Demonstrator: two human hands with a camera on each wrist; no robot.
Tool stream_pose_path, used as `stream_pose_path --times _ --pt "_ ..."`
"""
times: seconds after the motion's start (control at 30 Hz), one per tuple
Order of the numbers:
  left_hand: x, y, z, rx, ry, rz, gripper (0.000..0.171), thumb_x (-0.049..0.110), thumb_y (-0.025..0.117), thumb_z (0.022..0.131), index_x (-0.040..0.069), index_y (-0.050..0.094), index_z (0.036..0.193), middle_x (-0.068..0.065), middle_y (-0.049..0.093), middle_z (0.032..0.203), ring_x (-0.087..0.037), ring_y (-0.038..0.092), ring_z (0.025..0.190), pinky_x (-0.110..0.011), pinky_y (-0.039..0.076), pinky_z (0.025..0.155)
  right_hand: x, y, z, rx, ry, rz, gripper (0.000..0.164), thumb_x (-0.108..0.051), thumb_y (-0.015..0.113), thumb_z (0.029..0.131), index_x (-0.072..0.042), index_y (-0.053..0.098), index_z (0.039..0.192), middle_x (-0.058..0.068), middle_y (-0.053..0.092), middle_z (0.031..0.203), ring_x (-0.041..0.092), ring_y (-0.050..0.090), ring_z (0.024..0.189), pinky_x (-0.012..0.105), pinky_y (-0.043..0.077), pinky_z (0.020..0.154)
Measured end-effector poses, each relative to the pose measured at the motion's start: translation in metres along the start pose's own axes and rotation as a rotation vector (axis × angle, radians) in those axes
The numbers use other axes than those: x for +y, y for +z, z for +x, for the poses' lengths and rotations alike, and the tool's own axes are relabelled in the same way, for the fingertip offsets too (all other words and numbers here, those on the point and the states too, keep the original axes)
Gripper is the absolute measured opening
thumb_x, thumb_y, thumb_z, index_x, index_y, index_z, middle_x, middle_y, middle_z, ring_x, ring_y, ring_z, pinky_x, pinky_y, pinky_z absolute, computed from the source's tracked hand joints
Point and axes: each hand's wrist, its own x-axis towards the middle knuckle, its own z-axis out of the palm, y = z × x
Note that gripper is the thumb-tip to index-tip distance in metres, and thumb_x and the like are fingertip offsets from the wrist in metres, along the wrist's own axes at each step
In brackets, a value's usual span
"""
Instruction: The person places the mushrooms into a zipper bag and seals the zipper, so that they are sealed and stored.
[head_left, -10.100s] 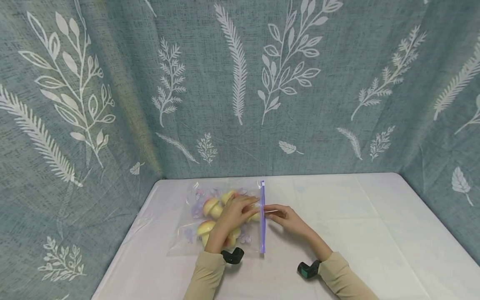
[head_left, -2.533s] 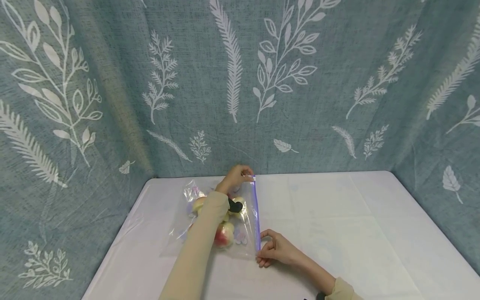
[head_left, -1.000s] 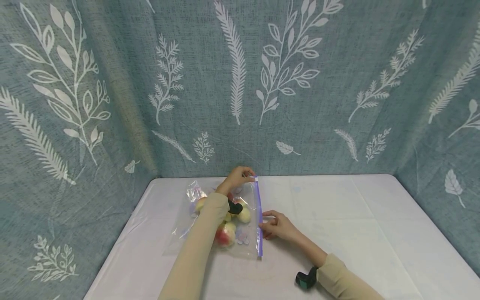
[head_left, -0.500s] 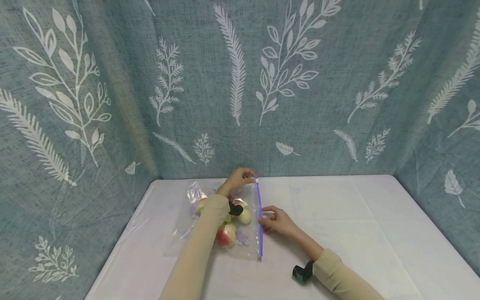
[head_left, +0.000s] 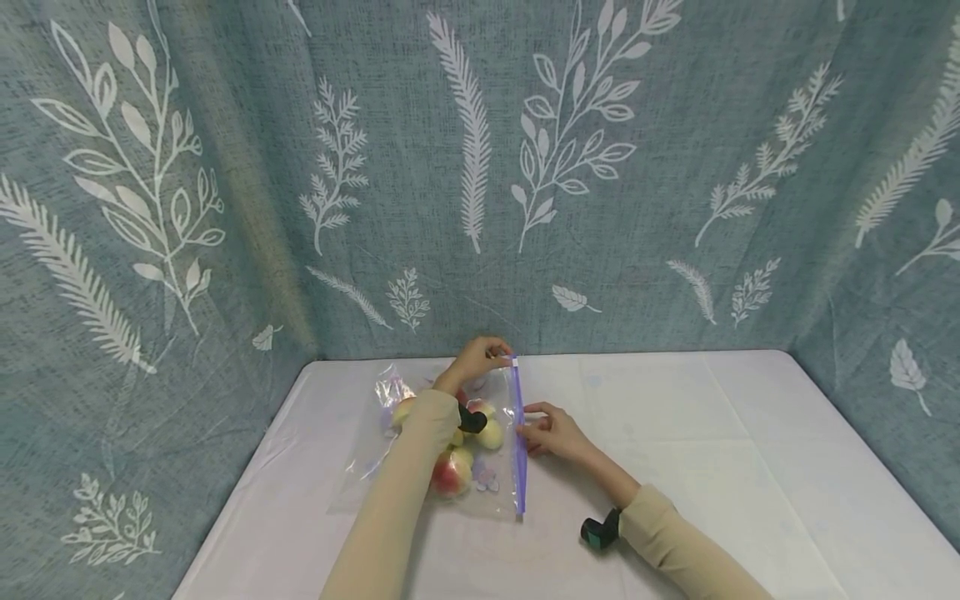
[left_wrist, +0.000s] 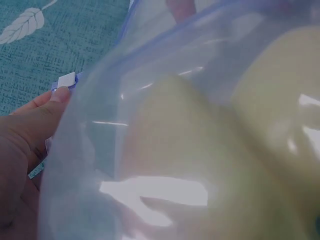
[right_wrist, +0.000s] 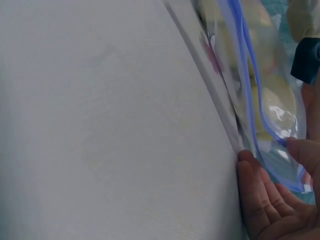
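Note:
A clear zip bag (head_left: pixel 491 500) lies on the table, its purple zip strip (head_left: pixel 520 483) along the right side. Several rounded yellow-and-red pieces (head_left: pixel 452 473), peach-like, are inside, partly hidden by the left sleeve. My left hand (head_left: pixel 477 358) pinches the far corner of the strip; in the left wrist view, its thumb is at the white slider (left_wrist: pixel 67 80). My right hand (head_left: pixel 555 435) holds the strip near its middle between thumb and fingers. The right wrist view shows the bag's two blue edges (right_wrist: pixel 255 75) standing apart, with the right thumb (right_wrist: pixel 304 152) touching one.
A white cloth covers the table (head_left: pixel 675 450). Its far edge meets a blue-green curtain (head_left: pixel 390 167) with white leaf prints, which also hangs at both sides. Black wrist cameras (head_left: pixel 600 531) sit at both cuffs.
Ten seconds ago my left hand lay over the bag's middle; it later moved to the far corner and stays there. My right hand has slid from the near corner up along the strip.

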Motion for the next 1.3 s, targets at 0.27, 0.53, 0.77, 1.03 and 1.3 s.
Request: stream_pose_path --times 0.27,0.53,0.77,1.03,1.3 --pt "0.0 0.0 -0.001 -0.014 -0.004 -0.003 0.022 0.018 0.062 0.089 0.003 0.066 0.105 -0.012 0.063 0.104 -0.024 0.057 0.094 -0.034 0.051 0.077 0.021 -0.003 0.018 0.029 -0.027 0.018 0.048 -0.011 0.06 0.09 0.015 0.04 0.126 0.027 0.066 0.084 0.036 0.067 0.07 0.039 0.058 0.061" --pt "-0.001 0.001 0.001 -0.014 -0.003 -0.006 0.018 0.018 0.062 0.09 0.007 0.067 0.103 -0.011 0.064 0.103 -0.023 0.059 0.093 -0.034 0.051 0.078 0.031 -0.005 0.031 0.095 -0.037 -0.03 0.047 -0.015 0.063 0.088 0.008 0.046 0.125 0.021 0.067 0.081 0.025 0.068 0.063 0.033 0.057 0.057" --pt "-0.001 0.001 0.001 -0.023 -0.017 -0.019 0.019 0.02 0.061 0.091 0.008 0.067 0.104 -0.01 0.064 0.103 -0.021 0.06 0.089 -0.032 0.051 0.076 0.028 -0.006 0.041 0.134 -0.059 -0.106 0.043 -0.015 0.064 0.088 0.006 0.049 0.123 0.018 0.068 0.083 0.022 0.067 0.06 0.03 0.056 0.054" --pt "-0.002 0.002 0.002 -0.015 0.008 -0.002 0.019 0.02 0.061 0.091 0.007 0.067 0.104 -0.012 0.065 0.105 -0.023 0.061 0.089 -0.032 0.052 0.075 0.023 -0.008 0.049 0.169 -0.072 -0.167 0.04 -0.012 0.064 0.087 0.005 0.05 0.121 0.017 0.068 0.083 0.018 0.065 0.058 0.027 0.055 0.053" --pt "0.0 0.004 0.001 -0.015 0.009 -0.009 0.019 0.018 0.06 0.091 0.007 0.067 0.105 -0.011 0.064 0.101 -0.022 0.061 0.086 -0.03 0.052 0.072 0.021 -0.008 0.054 0.192 -0.08 -0.178 0.041 -0.01 0.065 0.086 0.006 0.05 0.121 0.017 0.068 0.081 0.017 0.064 0.056 0.026 0.055 0.052"
